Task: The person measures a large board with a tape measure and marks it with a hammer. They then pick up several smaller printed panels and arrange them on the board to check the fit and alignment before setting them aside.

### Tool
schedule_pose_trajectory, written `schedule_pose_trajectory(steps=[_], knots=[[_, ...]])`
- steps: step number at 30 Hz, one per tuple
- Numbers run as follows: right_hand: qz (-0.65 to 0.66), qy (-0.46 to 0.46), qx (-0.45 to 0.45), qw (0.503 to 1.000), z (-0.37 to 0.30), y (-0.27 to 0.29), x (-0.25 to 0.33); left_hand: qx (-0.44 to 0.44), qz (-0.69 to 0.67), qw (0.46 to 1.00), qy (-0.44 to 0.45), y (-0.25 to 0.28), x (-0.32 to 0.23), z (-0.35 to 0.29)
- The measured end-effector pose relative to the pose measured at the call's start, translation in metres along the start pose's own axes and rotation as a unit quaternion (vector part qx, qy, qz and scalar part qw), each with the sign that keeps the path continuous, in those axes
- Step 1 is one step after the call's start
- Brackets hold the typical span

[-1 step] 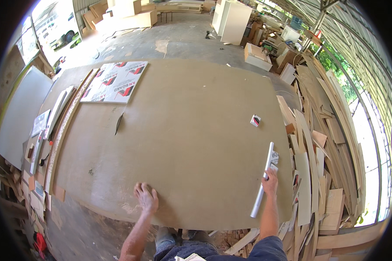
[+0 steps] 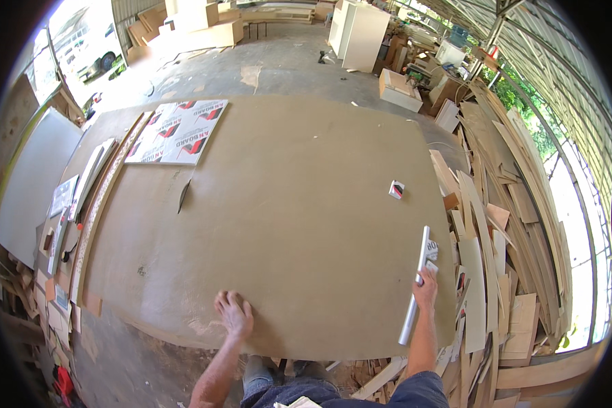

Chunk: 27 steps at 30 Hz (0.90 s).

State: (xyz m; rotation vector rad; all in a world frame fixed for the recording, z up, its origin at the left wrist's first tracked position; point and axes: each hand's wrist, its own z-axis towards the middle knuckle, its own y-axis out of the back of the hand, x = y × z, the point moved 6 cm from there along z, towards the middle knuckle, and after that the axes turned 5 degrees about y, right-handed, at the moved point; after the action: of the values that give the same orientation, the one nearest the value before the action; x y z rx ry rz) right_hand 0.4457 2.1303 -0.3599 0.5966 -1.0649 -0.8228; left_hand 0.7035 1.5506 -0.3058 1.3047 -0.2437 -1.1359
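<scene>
A large brown-grey sheet [image 2: 285, 204] lies flat in front of me. My right hand [image 2: 425, 289] is closed around a long, narrow white strip [image 2: 409, 321] near the sheet's right edge. Small white offcuts with print [image 2: 432, 251] lie beside the strip, just beyond the fingers. Close to the near edge, my left hand [image 2: 236, 315] rests on the sheet with its fingers bent and slightly apart, nothing in it. Farther up on the right sits a small white, red and black offcut [image 2: 396, 190].
A printed white board [image 2: 177, 131] lies at the sheet's far left, beside a long speckled-edged strip [image 2: 105, 211]. A thin dark piece [image 2: 183, 196] is below the board. Wood offcuts [image 2: 479, 265] pile along the right side. White cabinets [image 2: 358, 35] stand at the back.
My left hand has shifted slightly right, its fingers more bent. The right hand and the white strip have moved a little right and nearer to me.
</scene>
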Motion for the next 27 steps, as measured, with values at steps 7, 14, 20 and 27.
schedule_pose_trajectory(steps=[7, 14, 20, 27], knots=[[0.038, 0.126, 0.001, 0.991, -0.037, -0.013, 0.003, 0.073, 0.056, 0.995, -0.035, -0.046, -0.078, -0.08], [-0.048, 0.177, -0.003, 0.983, 0.072, -0.107, 0.16, 0.086, 0.079, 0.993, -0.018, -0.038, -0.075, -0.077], [-0.132, -0.027, 0.002, 0.991, 0.166, -0.12, 0.135, 0.08, 0.069, 0.994, -0.018, -0.034, -0.074, -0.074], [-0.188, -0.207, -0.05, 0.959, 0.124, -0.085, 0.048, 0.078, 0.066, 0.994, -0.025, -0.035, -0.09, -0.073]])
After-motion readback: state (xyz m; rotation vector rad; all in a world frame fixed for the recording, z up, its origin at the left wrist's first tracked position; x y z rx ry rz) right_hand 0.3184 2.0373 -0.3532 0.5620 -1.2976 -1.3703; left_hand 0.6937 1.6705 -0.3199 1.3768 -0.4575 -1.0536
